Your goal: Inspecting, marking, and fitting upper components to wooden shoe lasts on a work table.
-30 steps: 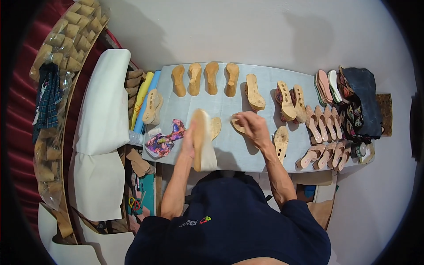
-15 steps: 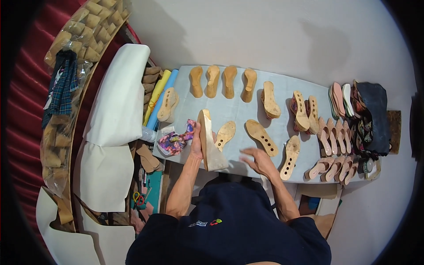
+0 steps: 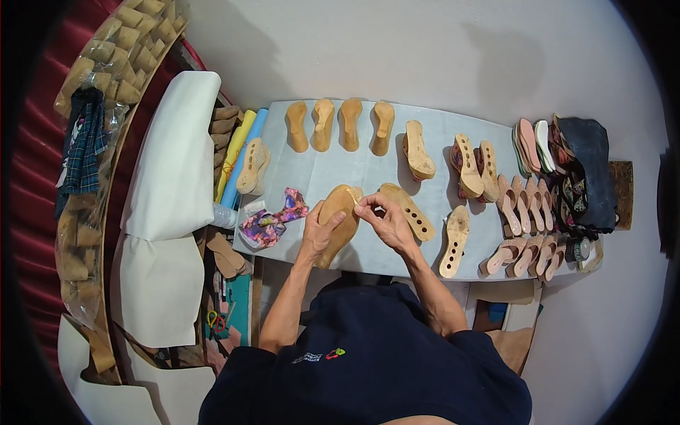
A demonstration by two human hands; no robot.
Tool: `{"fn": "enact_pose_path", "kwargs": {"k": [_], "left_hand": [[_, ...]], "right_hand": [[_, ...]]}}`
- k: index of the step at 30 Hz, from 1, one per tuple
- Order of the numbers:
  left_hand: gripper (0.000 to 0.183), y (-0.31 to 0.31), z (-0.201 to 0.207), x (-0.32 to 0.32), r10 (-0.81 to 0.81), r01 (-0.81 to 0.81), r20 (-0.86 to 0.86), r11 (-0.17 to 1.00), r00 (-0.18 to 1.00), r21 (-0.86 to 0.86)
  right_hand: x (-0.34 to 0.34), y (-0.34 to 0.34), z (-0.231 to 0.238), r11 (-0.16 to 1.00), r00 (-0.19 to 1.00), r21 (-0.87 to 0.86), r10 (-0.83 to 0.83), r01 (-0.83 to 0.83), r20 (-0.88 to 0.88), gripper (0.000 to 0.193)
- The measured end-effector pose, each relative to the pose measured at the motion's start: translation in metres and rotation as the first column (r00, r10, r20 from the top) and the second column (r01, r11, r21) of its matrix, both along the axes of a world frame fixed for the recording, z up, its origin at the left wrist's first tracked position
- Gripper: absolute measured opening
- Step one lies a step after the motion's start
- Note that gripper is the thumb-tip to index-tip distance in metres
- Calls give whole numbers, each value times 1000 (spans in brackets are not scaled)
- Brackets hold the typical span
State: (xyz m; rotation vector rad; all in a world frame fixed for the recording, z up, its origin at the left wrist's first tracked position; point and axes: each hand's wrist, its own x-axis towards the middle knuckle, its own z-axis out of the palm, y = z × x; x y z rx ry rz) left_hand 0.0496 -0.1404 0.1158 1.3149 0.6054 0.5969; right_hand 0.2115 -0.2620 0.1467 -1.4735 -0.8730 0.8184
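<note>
A tan wooden wedge sole (image 3: 340, 207) is in my left hand (image 3: 316, 232), thumb laid across its broad face, toe end pointing away from me. At the sole's right edge, the fingertips of my right hand (image 3: 388, 225) are pinched together. A thin pale sliver shows there, too small to name. Just behind my right hand lies a wooden sole with a row of holes (image 3: 411, 212), partly covered by the hand. Left of my left hand rests a bundle of purple floral fabric (image 3: 263, 228).
Several shoe lasts (image 3: 350, 124) line the table's far edge. More holed soles (image 3: 454, 241) and finished pink heeled sandals (image 3: 520, 256) occupy the right. Insoles (image 3: 525, 145) and a dark bag (image 3: 591, 177) stand beyond. White rolled sheeting (image 3: 173, 156) is at the left.
My left hand has turned the wedge sole from side-on to broad face up. My right hand has moved left, from open beside the sole to pinching at its edge. The view has shifted slightly.
</note>
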Motion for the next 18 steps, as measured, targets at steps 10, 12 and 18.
{"fn": "enact_pose_path", "kwargs": {"k": [10, 12, 18], "left_hand": [[49, 11, -12, 3, 171, -117, 78, 880, 982, -461], [53, 12, -17, 7, 119, -50, 95, 844, 988, -534], [52, 70, -24, -9, 508, -257, 173, 665, 844, -701]], "right_hand": [[-21, -9, 4, 903, 854, 322, 87, -285, 512, 17], [-28, -4, -4, 952, 959, 298, 145, -68, -244, 20], [-62, -35, -9, 931, 819, 10, 326, -365, -472, 29]]}}
